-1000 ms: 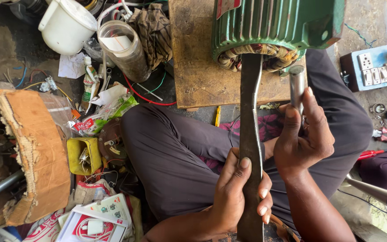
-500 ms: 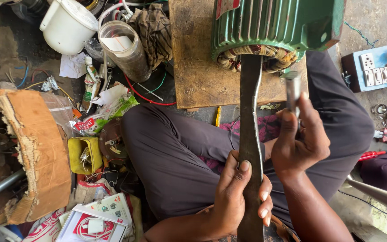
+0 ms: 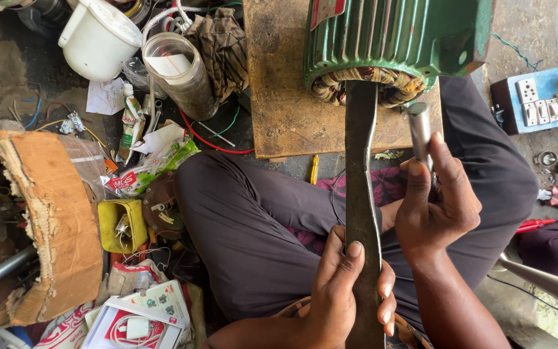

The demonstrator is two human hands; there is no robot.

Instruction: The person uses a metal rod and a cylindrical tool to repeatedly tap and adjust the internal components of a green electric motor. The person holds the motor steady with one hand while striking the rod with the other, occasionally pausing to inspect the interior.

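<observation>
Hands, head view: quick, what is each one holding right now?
Left hand: closed around the long flat dark metal bar, near its lower end.
Right hand: closed around the short silvery metal rod.

The left hand (image 3: 350, 294) sits low with fingers curled round in a closed grip, thumb laid straight up along the front, while the right hand (image 3: 435, 203), higher and just beside it, is fisted tight, its forearm slanting down to the lower right.
</observation>
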